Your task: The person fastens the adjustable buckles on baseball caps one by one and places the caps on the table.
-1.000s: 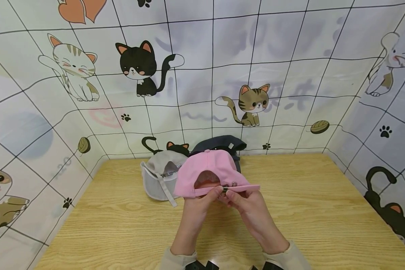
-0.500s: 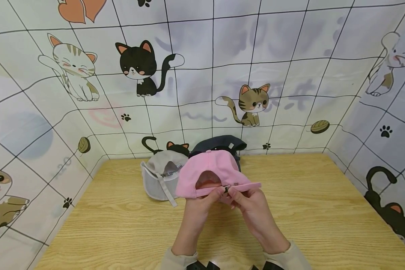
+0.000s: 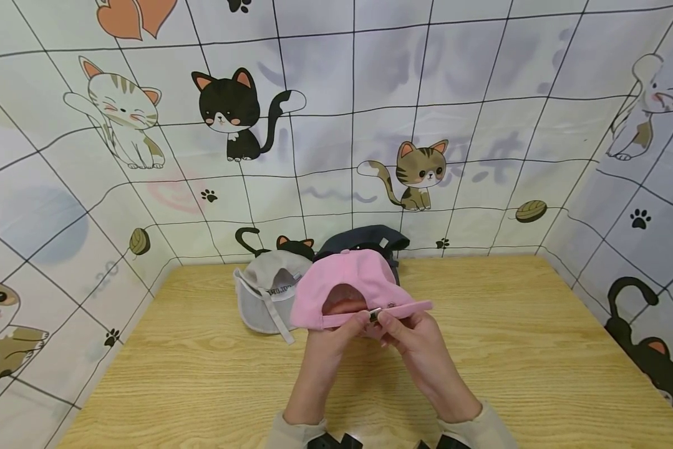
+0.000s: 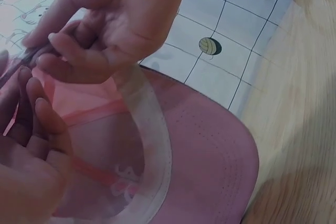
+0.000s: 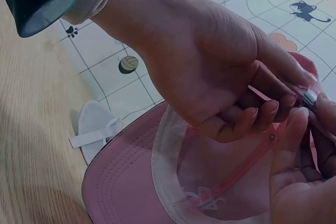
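A pink baseball cap (image 3: 347, 274) is held up with its back opening facing me. In the wrist views its brim (image 4: 215, 145) and pale inner band (image 5: 165, 156) show from below. My left hand (image 3: 330, 343) pinches the cap's back strap (image 3: 336, 320) by a small metal buckle (image 3: 374, 315). On the buckle's other side, my right hand (image 3: 420, 340) pinches the strap too, and a loose strap end (image 3: 417, 307) sticks out to the right above it. Thumbs and fingertips nearly meet at the buckle, partly covering it.
Behind the pink cap, a light grey cap (image 3: 263, 305) lies at the left with its strap hanging loose. A dark navy cap (image 3: 364, 237) sits at the back, partly hidden. The wooden table (image 3: 510, 349) meets a cat-patterned cloth (image 3: 325, 143) at the back and sides.
The pink cap has shifted slightly right, then back left. Its loose strap end has tilted up a little, and the buckle has turned so more metal shows between my fingers.
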{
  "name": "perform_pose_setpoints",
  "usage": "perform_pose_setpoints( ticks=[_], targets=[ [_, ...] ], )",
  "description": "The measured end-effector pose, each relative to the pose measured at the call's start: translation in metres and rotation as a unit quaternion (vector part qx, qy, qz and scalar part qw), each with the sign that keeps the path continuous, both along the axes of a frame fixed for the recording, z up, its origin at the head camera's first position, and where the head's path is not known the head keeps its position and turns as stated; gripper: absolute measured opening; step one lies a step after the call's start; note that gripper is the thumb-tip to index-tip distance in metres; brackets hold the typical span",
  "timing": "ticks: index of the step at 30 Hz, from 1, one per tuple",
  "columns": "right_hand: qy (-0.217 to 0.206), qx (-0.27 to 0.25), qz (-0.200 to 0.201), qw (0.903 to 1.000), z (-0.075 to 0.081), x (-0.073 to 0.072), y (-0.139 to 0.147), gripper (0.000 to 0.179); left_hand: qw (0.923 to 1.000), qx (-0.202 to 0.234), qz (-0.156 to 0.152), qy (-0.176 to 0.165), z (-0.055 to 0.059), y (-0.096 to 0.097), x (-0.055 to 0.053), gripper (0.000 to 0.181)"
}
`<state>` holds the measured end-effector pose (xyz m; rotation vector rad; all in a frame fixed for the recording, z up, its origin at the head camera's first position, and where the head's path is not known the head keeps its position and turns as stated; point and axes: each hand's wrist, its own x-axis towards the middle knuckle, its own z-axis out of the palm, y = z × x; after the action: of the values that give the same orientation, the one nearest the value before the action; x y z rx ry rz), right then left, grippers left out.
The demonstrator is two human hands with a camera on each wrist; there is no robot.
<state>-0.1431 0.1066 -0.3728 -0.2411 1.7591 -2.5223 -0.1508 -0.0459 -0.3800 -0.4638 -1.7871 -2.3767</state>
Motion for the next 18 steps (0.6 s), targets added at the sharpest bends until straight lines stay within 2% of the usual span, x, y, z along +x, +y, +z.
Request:
perform_pose_setpoints(
  ticks=[3,5,9,11,14,16,18],
  targets=[
    [0.007,-0.011,0.009,0.9999,0.000,0.000,0.001,0.009,0.9997,0.004,-0.017,-0.015,-0.001,-0.005,0.000,0.029],
    [0.012,-0.021,0.017,0.9996,0.001,0.000,0.002,0.006,0.9993,0.013,-0.029,-0.019,-0.002,-0.010,-0.001,0.032],
    [0.016,-0.049,0.030,0.9982,0.002,-0.001,0.004,0.004,0.9954,0.076,-0.054,-0.021,-0.003,-0.017,-0.003,0.040],
    [0.019,-0.062,0.038,0.9972,0.003,0.000,0.005,0.005,0.9877,0.139,-0.062,-0.034,-0.003,-0.019,-0.005,0.047],
    [0.024,-0.077,0.046,0.9957,0.002,0.000,0.006,0.008,0.9683,0.232,-0.063,-0.068,-0.003,-0.021,-0.008,0.059],
    [0.028,-0.086,0.052,0.9946,0.002,0.001,0.006,0.009,0.9549,0.275,-0.062,-0.093,-0.002,-0.022,-0.010,0.068],
    [0.035,-0.093,0.057,0.9934,0.001,0.001,0.006,0.010,0.9460,0.297,-0.064,-0.112,-0.002,-0.024,-0.012,0.074]
  ],
)
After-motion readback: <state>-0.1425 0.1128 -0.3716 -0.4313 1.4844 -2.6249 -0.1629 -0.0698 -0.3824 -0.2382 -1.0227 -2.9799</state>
